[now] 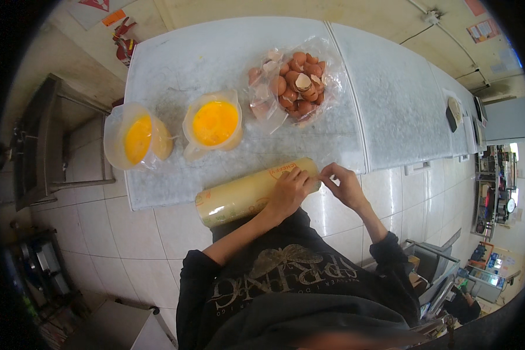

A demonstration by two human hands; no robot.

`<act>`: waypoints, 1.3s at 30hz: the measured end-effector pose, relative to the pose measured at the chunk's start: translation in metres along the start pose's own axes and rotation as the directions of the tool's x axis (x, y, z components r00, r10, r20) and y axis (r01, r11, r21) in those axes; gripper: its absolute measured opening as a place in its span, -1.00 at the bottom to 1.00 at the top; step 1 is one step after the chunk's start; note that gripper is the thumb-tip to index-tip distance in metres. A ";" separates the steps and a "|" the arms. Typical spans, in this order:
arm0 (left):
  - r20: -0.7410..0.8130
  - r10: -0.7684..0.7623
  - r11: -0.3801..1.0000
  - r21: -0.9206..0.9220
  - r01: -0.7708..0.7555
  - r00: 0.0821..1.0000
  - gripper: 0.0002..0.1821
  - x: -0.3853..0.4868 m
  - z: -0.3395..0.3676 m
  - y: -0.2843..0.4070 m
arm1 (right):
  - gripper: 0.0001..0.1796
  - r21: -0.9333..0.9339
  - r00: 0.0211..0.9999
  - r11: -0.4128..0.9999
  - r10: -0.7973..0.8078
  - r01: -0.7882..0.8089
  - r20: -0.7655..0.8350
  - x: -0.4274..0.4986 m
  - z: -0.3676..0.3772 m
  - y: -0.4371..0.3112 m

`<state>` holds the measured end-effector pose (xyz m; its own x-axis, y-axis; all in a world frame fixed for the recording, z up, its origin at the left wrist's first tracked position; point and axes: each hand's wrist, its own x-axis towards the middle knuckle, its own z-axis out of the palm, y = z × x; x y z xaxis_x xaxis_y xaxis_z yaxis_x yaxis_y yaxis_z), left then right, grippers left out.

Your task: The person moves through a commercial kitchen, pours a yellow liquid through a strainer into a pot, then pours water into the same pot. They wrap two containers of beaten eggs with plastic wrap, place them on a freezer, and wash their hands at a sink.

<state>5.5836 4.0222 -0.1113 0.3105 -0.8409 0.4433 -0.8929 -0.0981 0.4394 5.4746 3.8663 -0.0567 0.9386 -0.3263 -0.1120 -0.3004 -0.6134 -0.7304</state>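
Observation:
A large roll of cling film lies along the near edge of the table, with printed writing on its wrap. My left hand lies over the roll's right half, fingers curled onto it. At the roll's right end, my right hand pinches thumb and forefinger together on what looks like a thin bit of clear film, close to my left fingertips. Beyond the roll stands a translucent plastic jug of beaten yellow egg. A second such jug, with clear film at its near side, is at the table's left edge.
A clear plastic bag full of broken brown eggshells sits on the far part of the white table. More white worktop continues rightward past a seam. A metal stand is at the left. Far right, a person is partly visible.

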 end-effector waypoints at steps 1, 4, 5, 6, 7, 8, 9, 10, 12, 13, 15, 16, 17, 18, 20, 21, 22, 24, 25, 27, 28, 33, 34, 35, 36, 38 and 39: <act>-0.008 -0.017 0.999 -0.042 0.017 1.000 -0.82 0.001 0.001 -0.002 | -0.86 -0.018 0.996 0.996 0.088 -0.089 -0.030 -0.003 -0.001 0.001; -0.053 -0.061 0.987 -0.151 0.053 0.997 -0.84 0.003 0.001 -0.008 | -0.80 -0.083 0.986 0.995 0.050 -0.064 -0.157 -0.014 0.004 0.004; -0.082 -0.069 0.982 -0.179 0.054 0.994 -0.84 0.003 0.000 -0.010 | -0.78 -0.158 0.977 0.987 -0.065 0.032 -0.203 -0.018 0.009 0.004; -0.111 -0.070 0.976 -0.211 0.046 0.991 -0.84 0.003 0.000 -0.011 | -0.76 -0.235 0.946 0.963 -0.194 0.133 -0.259 -0.021 0.016 0.004; -0.100 -0.079 0.971 -0.231 0.054 0.992 -0.85 0.003 -0.001 -0.012 | -0.72 -0.305 0.939 0.948 -0.185 0.093 -0.291 -0.024 0.023 0.003; -0.095 -0.082 0.966 -0.253 0.055 0.992 -0.86 0.004 -0.002 -0.013 | -0.73 -0.358 0.916 0.932 -0.189 0.054 -0.354 -0.025 0.031 0.002; -0.091 -0.083 0.960 -0.275 0.056 0.992 -0.87 0.004 -0.003 -0.013 | -0.73 -0.418 0.893 0.908 -0.213 0.032 -0.396 -0.026 0.038 0.002; -0.081 -0.086 0.958 -0.280 0.060 0.993 -0.87 0.004 -0.004 -0.012 | -0.73 -0.478 0.882 0.879 -0.231 0.008 -0.411 -0.026 0.043 0.001; -0.071 -0.093 0.955 -0.289 0.069 0.993 -0.85 0.004 -0.006 -0.011 | -0.82 -0.529 0.847 0.849 -0.270 -0.016 -0.459 -0.024 0.049 -0.002; -0.065 -0.088 0.960 -0.270 0.067 0.994 -0.84 0.004 -0.006 -0.011 | -0.85 -0.567 0.843 0.824 -0.294 -0.015 -0.450 -0.023 0.050 -0.003; -0.070 -0.075 0.969 -0.240 0.057 0.995 -0.80 0.005 -0.007 -0.012 | -0.87 -0.619 0.841 0.786 -0.333 -0.001 -0.425 -0.019 0.050 -0.006; -0.066 -0.085 0.968 -0.243 0.067 0.994 -0.79 0.005 -0.007 -0.012 | -0.86 -0.633 0.844 0.774 -0.347 0.011 -0.410 -0.017 0.049 -0.007; -0.061 -0.094 0.966 -0.247 0.076 0.994 -0.78 0.006 -0.007 -0.013 | -0.86 -0.645 0.826 0.764 -0.383 0.031 -0.414 -0.013 0.049 -0.007; -0.057 -0.099 0.965 -0.249 0.082 0.993 -0.76 0.007 -0.007 -0.015 | -0.86 -0.648 0.857 0.761 -0.347 0.020 -0.381 -0.010 0.049 -0.007; -0.033 -0.079 0.968 -0.241 0.069 0.996 -0.74 0.009 -0.007 -0.018 | -0.85 -0.650 0.865 0.759 -0.343 0.025 -0.367 -0.002 0.052 -0.007; -0.026 -0.076 0.969 -0.238 0.067 0.997 -0.73 0.010 -0.007 -0.019 | -0.86 -0.641 0.878 0.767 -0.312 0.007 -0.364 0.001 0.054 -0.006; -0.021 -0.070 0.971 -0.231 0.063 0.997 -0.71 0.010 -0.007 -0.020 | -0.86 -0.630 0.881 0.777 -0.298 0.000 -0.368 0.002 0.055 -0.005; -0.009 -0.082 0.973 -0.218 0.078 0.997 -0.67 0.012 -0.008 -0.023 | -0.87 -0.589 0.905 0.808 -0.263 0.017 -0.335 -0.002 0.059 -0.001; -0.001 -0.078 0.978 -0.195 0.077 0.997 -0.66 0.012 -0.008 -0.025 | -0.87 -0.557 0.924 0.830 -0.241 0.037 -0.298 -0.008 0.060 0.002; 0.028 -0.072 0.985 -0.154 0.075 0.997 -0.63 0.013 -0.009 -0.027 | -0.88 -0.520 0.961 0.851 -0.200 0.075 -0.189 -0.027 0.059 0.011; 0.032 -0.071 0.987 -0.140 0.075 0.997 -0.63 0.014 -0.008 -0.028 | -0.89 -0.524 0.992 0.851 -0.090 0.033 -0.084 -0.038 0.057 0.017; 0.044 -0.053 0.992 -0.112 0.057 0.998 -0.70 0.015 -0.001 -0.030 | -0.91 -0.651 0.980 0.744 0.201 -0.147 0.009 -0.071 0.038 0.033; 0.038 -0.044 0.992 -0.114 0.048 0.998 -0.72 0.015 0.001 -0.030 | -0.91 -0.593 0.996 0.800 0.076 -0.093 -0.053 -0.070 0.034 0.032; 0.038 -0.033 0.992 -0.119 0.037 0.999 -0.73 0.014 0.002 -0.029 | -0.90 -0.534 0.995 0.842 0.040 -0.082 -0.091 -0.066 0.029 0.029; 0.041 -0.018 0.992 -0.123 0.023 0.999 -0.74 0.014 0.002 -0.029 | -0.90 -0.471 0.991 0.879 0.007 -0.070 -0.134 -0.060 0.026 0.027; 0.009 0.011 0.992 -0.126 -0.010 1.000 -0.70 0.015 0.003 -0.030 | -0.91 -0.469 0.989 0.872 0.099 -0.140 -0.112 -0.049 0.021 0.021; 0.012 0.044 0.991 -0.130 -0.042 0.999 -0.68 0.015 0.002 -0.031 | -0.93 -0.474 0.977 0.855 0.183 -0.211 -0.105 -0.044 0.019 0.017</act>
<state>5.6158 4.0116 -0.1197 0.2668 -0.8506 0.4531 -0.8553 0.0076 0.5180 5.4316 3.8837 -0.0775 0.8447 -0.5066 -0.1728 -0.5352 -0.7966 -0.2809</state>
